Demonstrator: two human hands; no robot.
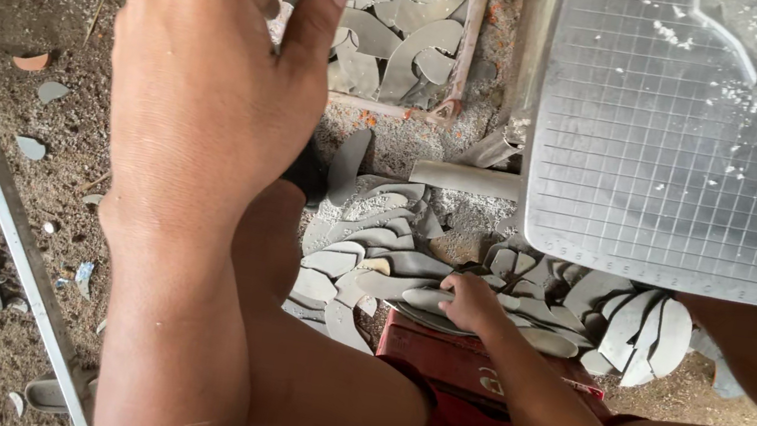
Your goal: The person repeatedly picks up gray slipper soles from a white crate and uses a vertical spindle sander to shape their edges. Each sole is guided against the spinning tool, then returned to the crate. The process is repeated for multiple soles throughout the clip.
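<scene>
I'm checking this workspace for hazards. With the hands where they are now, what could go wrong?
1. The right hand reaches into a loose pile of curved grey offcuts; their thin edges could nick the bare fingers, or the heap could slide.
2. The left hand is raised close to the camera and blocks much of the view, so the reach below is partly unseen.
3. Scattered shards lie on the dirt floor beside the bare legs.

Grey curved tile offcuts (pixel 411 264), a red box (pixel 467 359), a grey grid-lined cutting table (pixel 669 168).
</scene>
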